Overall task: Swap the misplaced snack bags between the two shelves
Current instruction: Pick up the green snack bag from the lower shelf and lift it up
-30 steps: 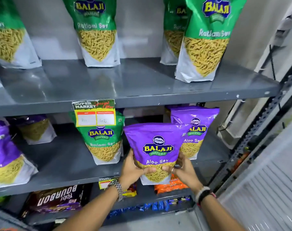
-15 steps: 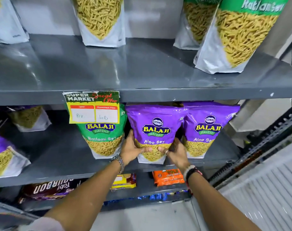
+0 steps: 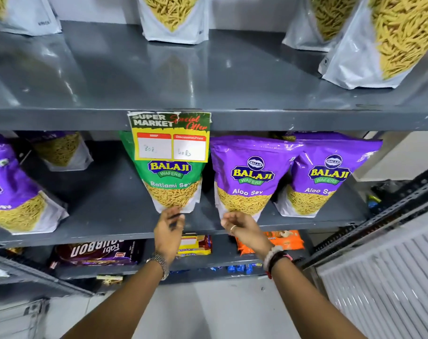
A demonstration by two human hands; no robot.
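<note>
Shelves of grey metal are seen from just above the hands; on the middle shelf (image 3: pixel 105 211) a green Ratlami Sev bag (image 3: pixel 170 182) stands upright between purple bags, with a purple Aloo Sev bag (image 3: pixel 250 177) just to its right and a second purple Aloo Sev bag (image 3: pixel 327 177) beside that, the two purple ones touching at their upper corners. The top of the green bag is partly covered by a price tag (image 3: pixel 170 137) fixed to the edge of the upper shelf (image 3: pixel 208 79), on which only the lower parts of white-bottomed sev bags are shown. The left hand (image 3: pixel 169 231) is raised at the lower edge of the green bag, its fingers loosely parted and blurred, nothing gripped; whether the bag is touched cannot be told. The right hand (image 3: pixel 244 227) is held at the base of the nearer purple bag, fingers curled and slack, nothing clasped.
</note>
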